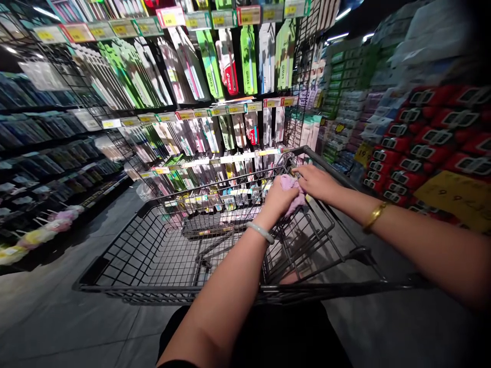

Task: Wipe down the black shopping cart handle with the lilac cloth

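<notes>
— Where's the lilac cloth [297, 202]?
— Bunched and pinched in the left hand [279, 196], over the far part of the black wire shopping cart [164, 290]
— And the right hand [316, 183]?
— Just beside the cloth, fingers extended; I can't tell whether they grip the cart
— Beyond?
— Packaged toothbrushes [249, 59], hanging in rows

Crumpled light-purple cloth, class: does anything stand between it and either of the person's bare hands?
Nothing visible does. The bare left hand grasps the crumpled light-purple cloth directly. The bare right hand is close beside it, with no other object showing between; whether that hand touches it is unclear.
</notes>
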The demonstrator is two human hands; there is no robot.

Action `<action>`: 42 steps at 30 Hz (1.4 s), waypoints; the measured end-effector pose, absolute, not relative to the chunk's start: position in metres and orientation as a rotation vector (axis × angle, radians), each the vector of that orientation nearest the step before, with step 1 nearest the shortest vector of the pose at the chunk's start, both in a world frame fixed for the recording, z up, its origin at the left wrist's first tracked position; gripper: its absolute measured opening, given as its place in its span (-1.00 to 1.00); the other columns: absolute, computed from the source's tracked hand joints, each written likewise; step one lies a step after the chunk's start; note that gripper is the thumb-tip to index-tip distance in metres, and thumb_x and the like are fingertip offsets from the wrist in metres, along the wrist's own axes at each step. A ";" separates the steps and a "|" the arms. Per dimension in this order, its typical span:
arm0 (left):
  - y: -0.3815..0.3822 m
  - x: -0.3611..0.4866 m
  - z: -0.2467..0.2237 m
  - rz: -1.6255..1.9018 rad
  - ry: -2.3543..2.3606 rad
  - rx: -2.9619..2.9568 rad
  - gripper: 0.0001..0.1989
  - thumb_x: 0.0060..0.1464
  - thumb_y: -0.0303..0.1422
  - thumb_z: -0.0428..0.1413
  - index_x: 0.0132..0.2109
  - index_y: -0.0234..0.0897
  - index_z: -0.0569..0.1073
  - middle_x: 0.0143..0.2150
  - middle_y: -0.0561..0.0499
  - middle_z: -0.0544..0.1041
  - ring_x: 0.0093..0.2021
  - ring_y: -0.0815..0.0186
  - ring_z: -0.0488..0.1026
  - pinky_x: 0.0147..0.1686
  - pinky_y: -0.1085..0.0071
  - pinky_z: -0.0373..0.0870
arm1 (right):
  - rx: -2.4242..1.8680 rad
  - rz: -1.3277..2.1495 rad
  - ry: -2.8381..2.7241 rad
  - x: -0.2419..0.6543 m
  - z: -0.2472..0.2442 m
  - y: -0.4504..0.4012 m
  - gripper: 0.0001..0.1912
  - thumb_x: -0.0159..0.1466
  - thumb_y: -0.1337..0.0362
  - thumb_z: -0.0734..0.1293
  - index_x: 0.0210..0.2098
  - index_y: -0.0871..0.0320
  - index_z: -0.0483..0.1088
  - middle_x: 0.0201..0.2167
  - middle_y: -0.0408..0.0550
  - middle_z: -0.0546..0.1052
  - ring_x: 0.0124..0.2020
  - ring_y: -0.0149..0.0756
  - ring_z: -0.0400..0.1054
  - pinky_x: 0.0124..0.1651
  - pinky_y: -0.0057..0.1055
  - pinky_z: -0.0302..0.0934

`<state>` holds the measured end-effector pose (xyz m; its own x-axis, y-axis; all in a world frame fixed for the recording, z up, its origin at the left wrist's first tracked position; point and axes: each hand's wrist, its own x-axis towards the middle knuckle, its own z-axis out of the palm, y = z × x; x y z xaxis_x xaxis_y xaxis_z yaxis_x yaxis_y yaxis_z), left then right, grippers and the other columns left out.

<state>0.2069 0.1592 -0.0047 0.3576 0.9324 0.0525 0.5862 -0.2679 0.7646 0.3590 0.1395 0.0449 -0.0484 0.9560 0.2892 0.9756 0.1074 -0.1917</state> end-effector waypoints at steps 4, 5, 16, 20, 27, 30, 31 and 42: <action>0.157 0.204 -0.027 0.498 1.457 2.035 -0.37 0.08 -0.08 0.17 0.21 -0.23 0.21 0.12 -0.25 0.51 0.08 0.03 0.49 0.00 0.26 0.37 | -1.771 0.124 -1.744 0.365 0.040 0.148 -0.51 0.27 0.32 0.11 0.14 0.20 0.38 0.16 0.09 0.45 0.18 -0.14 0.30 0.24 -0.20 0.16; 0.160 0.199 -0.035 0.385 1.512 1.996 -0.36 0.04 -0.09 0.20 0.19 -0.26 0.24 0.11 -0.29 0.51 0.08 0.01 0.50 -0.01 0.25 0.37 | -1.757 0.177 -1.682 0.364 0.039 0.148 -0.52 0.27 0.29 0.12 0.13 0.19 0.39 0.14 0.09 0.47 0.16 -0.13 0.32 0.23 -0.19 0.17; 0.154 0.211 -0.011 0.952 1.197 2.120 -0.49 0.03 -0.22 0.18 0.12 -0.14 0.25 0.06 -0.03 0.53 -0.02 0.20 0.48 -0.03 0.34 0.40 | -1.634 0.155 -1.792 0.346 0.040 0.141 -0.56 0.28 0.26 0.16 0.10 0.16 0.41 0.19 0.03 0.42 0.23 -0.20 0.25 0.32 -0.26 0.05; 0.150 0.216 -0.003 0.681 1.028 2.177 -0.42 -0.06 -0.26 0.23 0.12 -0.21 0.28 0.01 -0.08 0.55 -0.05 0.15 0.49 -0.07 0.32 0.42 | -1.683 0.054 -1.846 0.350 0.038 0.141 -0.64 0.36 0.18 0.12 -0.08 0.14 0.49 0.05 0.05 0.50 0.13 -0.16 0.31 0.25 -0.23 0.14; 0.175 0.206 -0.013 0.487 0.944 1.910 -0.70 -0.02 -0.45 0.09 -0.07 -0.28 0.39 -0.18 -0.07 0.59 -0.24 0.26 0.52 -0.17 0.35 0.45 | -1.686 -0.058 -1.844 0.360 0.027 0.151 -0.63 0.37 0.04 0.18 -0.30 0.12 0.52 -0.13 0.06 0.52 0.05 -0.12 0.34 0.21 -0.11 0.19; 0.176 0.196 -0.017 0.409 1.263 2.016 -0.57 -0.14 -0.40 0.23 -0.05 -0.27 0.38 -0.14 -0.15 0.58 -0.19 0.15 0.53 -0.16 0.26 0.44 | -1.669 -0.070 -1.871 0.363 0.024 0.154 -0.59 0.37 0.00 0.18 -0.34 0.13 0.51 -0.16 0.05 0.51 0.03 -0.13 0.35 0.21 -0.11 0.20; 0.174 0.194 -0.017 0.327 1.321 2.048 -0.52 -0.19 -0.40 0.27 -0.05 -0.27 0.38 -0.14 -0.17 0.58 -0.18 0.11 0.53 -0.16 0.24 0.44 | -1.668 -0.075 -1.878 0.363 0.023 0.154 -0.59 0.37 0.00 0.18 -0.35 0.13 0.50 -0.17 0.05 0.51 0.03 -0.13 0.35 0.20 -0.11 0.21; 0.159 0.209 0.000 0.402 0.845 1.923 -0.79 -0.09 -0.50 0.13 -0.22 -0.31 0.44 -0.33 -0.04 0.55 -0.25 0.19 0.53 -0.17 0.24 0.47 | -1.733 0.017 -1.919 0.365 0.031 0.154 -0.44 0.42 -0.03 0.08 -0.31 0.24 0.51 -0.18 0.14 0.52 0.10 -0.01 0.31 0.24 0.06 0.12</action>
<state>0.2093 0.1593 -0.0004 0.7054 0.7050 -0.0729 0.3879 -0.2979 0.8722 0.3647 0.1542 0.0309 -0.0186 0.9234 0.3833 0.9165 0.1690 -0.3625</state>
